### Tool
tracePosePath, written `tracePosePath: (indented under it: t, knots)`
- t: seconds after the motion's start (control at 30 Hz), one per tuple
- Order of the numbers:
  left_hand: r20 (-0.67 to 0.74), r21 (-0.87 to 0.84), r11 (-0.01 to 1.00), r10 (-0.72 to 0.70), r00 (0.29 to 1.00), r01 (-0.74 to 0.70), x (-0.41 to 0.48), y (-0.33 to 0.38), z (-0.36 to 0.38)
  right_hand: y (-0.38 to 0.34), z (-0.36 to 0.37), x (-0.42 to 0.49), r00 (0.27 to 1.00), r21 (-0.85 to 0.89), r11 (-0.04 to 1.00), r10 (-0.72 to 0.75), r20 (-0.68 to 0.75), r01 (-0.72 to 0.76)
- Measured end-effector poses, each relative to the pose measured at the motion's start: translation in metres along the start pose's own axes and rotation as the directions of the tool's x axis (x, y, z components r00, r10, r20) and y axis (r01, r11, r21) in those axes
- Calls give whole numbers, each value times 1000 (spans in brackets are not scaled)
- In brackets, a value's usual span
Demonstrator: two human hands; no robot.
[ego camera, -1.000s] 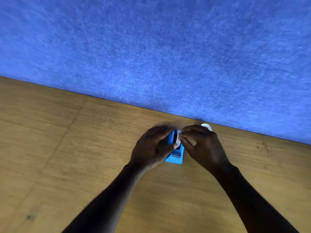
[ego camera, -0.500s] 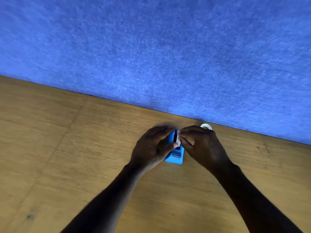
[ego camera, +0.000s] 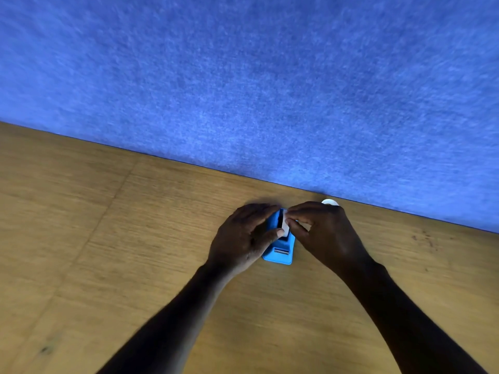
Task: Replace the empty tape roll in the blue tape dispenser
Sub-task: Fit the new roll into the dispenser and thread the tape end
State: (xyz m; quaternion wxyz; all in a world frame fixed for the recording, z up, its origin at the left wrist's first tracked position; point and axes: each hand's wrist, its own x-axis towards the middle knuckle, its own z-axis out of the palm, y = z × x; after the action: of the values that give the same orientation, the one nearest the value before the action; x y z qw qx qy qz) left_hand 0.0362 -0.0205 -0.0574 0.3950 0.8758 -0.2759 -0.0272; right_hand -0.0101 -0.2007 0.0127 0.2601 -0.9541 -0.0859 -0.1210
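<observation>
The blue tape dispenser [ego camera: 280, 251] stands on the wooden table [ego camera: 135, 238], its cutter end toward me. My left hand [ego camera: 243, 236] clasps its left side, thumb resting at the slot. My right hand [ego camera: 326, 233] pinches a white tape roll [ego camera: 285, 225] that sits in the dispenser's slot, fingers above it. A second white roll [ego camera: 330, 202] lies on the table just behind my right hand, mostly hidden by the knuckles.
A blue felt partition [ego camera: 270, 90] rises along the table's far edge, right behind the dispenser. Bare wooden surface stretches to the left and toward me.
Hardly anything has moved. My right fingers have shifted slightly on the white roll in the slot; my left hand stays on the dispenser.
</observation>
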Motion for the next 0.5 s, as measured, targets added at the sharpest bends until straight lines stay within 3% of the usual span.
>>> tracePosePath:
  t: [0.13, 0.5]
  knots:
    - [8, 15, 1000, 12, 1000, -12, -1, 2, 0, 0, 2, -8, 996, 26, 996, 87, 19, -87]
    - [14, 32, 999, 11, 1000, -11, 1, 3, 1, -6, 0, -8, 991, 42, 991, 123, 49, -125]
